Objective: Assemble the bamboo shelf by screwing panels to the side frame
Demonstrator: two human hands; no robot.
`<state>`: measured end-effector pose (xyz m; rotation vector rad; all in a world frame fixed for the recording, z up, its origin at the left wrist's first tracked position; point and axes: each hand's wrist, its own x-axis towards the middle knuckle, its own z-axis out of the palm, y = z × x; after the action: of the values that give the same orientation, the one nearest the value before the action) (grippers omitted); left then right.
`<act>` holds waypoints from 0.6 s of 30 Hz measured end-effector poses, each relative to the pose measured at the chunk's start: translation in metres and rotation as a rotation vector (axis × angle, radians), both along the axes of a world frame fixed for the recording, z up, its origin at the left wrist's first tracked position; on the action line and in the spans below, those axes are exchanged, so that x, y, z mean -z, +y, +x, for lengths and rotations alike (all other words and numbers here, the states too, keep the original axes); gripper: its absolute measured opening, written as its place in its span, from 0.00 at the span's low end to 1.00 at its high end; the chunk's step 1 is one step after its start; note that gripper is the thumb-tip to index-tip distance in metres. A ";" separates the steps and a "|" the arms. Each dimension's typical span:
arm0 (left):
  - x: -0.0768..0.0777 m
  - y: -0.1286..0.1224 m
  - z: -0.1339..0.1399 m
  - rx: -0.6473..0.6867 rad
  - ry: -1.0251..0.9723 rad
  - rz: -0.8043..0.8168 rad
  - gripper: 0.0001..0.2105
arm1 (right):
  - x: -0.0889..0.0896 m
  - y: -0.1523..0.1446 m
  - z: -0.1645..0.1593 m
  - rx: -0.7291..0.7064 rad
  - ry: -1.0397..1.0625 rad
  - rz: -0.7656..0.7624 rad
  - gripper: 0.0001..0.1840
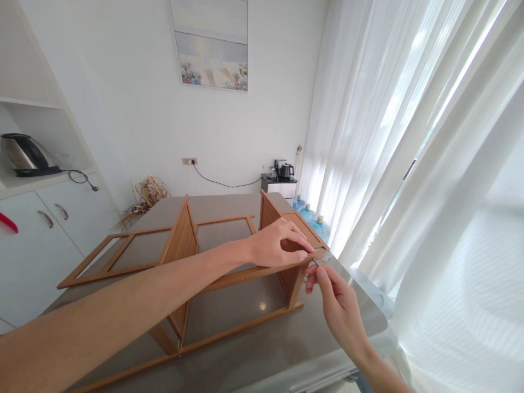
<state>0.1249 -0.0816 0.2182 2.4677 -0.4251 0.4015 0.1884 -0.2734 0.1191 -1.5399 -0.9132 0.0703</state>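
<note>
A brown wooden shelf frame (241, 277) lies on its side on the grey table, with upright panels standing across it. My left hand (278, 243) is on its upper rail near the right end, thumb and fingers closed on the wood. Just below that end, my right hand (338, 295) pinches a thin dark rod that looks like a hex key (315, 262). The rod's tip is at the rail's corner joint; the rest is hidden in my fingers. Small bolt heads show along the rails.
The grey table (327, 349) has a rounded right corner beside white curtains (450, 218). Blue water bottles (320, 221) stand behind it on the right. At the back, a small cabinet (282, 185) carries a black kettle. Dried plants (149, 191) are at the far left edge.
</note>
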 end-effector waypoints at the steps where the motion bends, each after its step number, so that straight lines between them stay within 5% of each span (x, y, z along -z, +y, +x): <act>1: 0.001 0.001 0.000 -0.003 0.011 -0.005 0.10 | -0.001 -0.001 0.002 0.042 -0.076 -0.038 0.17; 8: 0.004 0.001 0.001 -0.019 0.046 -0.042 0.11 | -0.010 -0.015 0.016 0.129 -0.491 -0.151 0.11; 18: 0.006 0.000 0.002 -0.033 0.020 -0.051 0.11 | -0.040 -0.018 0.043 -0.006 -0.985 -0.297 0.10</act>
<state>0.1266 -0.0814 0.2124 2.4301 -0.3624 0.3964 0.2312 -0.2912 0.1591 -1.8578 -1.7282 -0.6256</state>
